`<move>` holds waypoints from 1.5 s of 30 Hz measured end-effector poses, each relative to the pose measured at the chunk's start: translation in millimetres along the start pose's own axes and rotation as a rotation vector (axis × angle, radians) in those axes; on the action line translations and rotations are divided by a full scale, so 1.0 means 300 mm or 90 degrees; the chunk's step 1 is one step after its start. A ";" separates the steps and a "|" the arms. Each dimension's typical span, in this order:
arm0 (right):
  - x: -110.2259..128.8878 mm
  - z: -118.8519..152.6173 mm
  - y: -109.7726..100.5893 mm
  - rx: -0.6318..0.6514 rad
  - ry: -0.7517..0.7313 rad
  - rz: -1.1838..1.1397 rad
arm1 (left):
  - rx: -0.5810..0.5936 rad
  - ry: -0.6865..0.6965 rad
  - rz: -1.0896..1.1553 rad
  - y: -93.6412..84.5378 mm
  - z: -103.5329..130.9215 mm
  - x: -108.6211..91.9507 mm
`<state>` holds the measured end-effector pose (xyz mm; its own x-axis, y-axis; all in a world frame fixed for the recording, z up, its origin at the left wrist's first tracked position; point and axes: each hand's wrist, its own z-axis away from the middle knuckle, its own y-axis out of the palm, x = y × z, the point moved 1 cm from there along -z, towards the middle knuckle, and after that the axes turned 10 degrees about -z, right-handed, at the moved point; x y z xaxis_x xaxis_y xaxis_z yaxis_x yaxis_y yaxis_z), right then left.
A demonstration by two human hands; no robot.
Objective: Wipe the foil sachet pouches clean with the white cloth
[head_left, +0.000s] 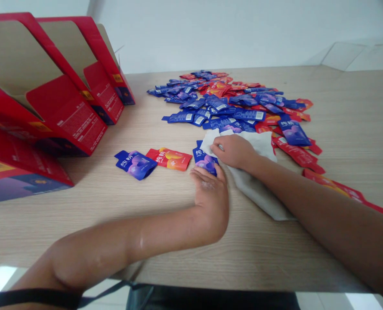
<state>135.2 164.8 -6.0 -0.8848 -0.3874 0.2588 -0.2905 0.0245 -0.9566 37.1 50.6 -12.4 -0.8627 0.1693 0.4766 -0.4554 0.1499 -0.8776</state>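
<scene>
A blue pouch (205, 160) with purple fruit print lies flat on the table in front of me. My left hand (210, 183) holds its lower end down, the thumb and fingers at its bottom edge. Bunched in my right hand (232, 150) is a white cloth (259, 144); one corner of it touches the upper part of that pouch, and the rest trails over the table under my forearm. To the left lie a red pouch (174, 159) with orange fruit print and another blue pouch (136, 164), their ends touching or slightly overlapping.
A heap of blue and red pouches (223, 103) spreads across the table (140, 232) beyond my hands. Several red cartons (78, 116), some with visible open tops, stand at the left. One red pouch (343, 189) lies past my right forearm. A white wall (243, 34) rises behind.
</scene>
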 end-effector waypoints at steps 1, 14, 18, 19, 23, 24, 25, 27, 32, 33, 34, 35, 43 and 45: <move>0.000 0.001 -0.001 0.000 0.000 0.000 | -0.001 -0.001 -0.003 0.000 0.000 0.001; -0.001 0.000 0.003 -0.008 -0.008 0.004 | -0.003 -0.004 0.029 0.002 0.001 -0.003; 0.000 0.001 0.002 -0.009 -0.006 0.007 | -0.008 -0.015 0.060 0.000 0.001 -0.002; 0.000 0.001 0.001 -0.007 -0.004 0.006 | -0.010 -0.019 0.072 0.000 0.001 -0.001; 0.003 0.001 -0.001 -0.004 0.004 0.001 | -0.007 -0.011 0.038 0.001 0.001 -0.003; 0.003 0.001 -0.001 -0.004 0.005 0.001 | -0.005 -0.006 0.018 0.002 0.001 -0.004; 0.004 0.001 0.000 -0.003 0.005 0.000 | -0.005 -0.004 0.004 0.003 0.001 -0.005; 0.004 0.000 0.001 -0.001 0.005 0.002 | -0.007 -0.003 -0.004 0.004 0.001 -0.006; 0.002 -0.002 -0.005 -0.004 -0.014 0.008 | 0.009 0.009 -0.019 0.002 0.000 -0.003; 0.004 -0.001 -0.011 -0.003 -0.030 0.004 | 0.012 0.012 -0.019 0.001 0.000 -0.002; 0.009 0.001 -0.019 -0.005 -0.047 -0.003 | 0.012 0.013 -0.012 0.000 0.000 -0.001; 0.016 0.005 -0.028 -0.015 -0.063 -0.017 | 0.009 0.009 0.002 -0.001 0.000 -0.001; 0.081 0.039 -0.027 0.055 -0.182 -0.119 | -0.004 -0.015 0.057 -0.003 -0.001 0.000; 0.080 0.037 -0.013 0.084 -0.175 -0.117 | 0.003 -0.004 0.034 -0.003 -0.001 0.000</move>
<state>119.2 145.3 2.3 -0.6859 -0.6083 0.3995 -0.3701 -0.1810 -0.9112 37.5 50.8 -11.7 -0.8869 0.1709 0.4291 -0.4101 0.1360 -0.9018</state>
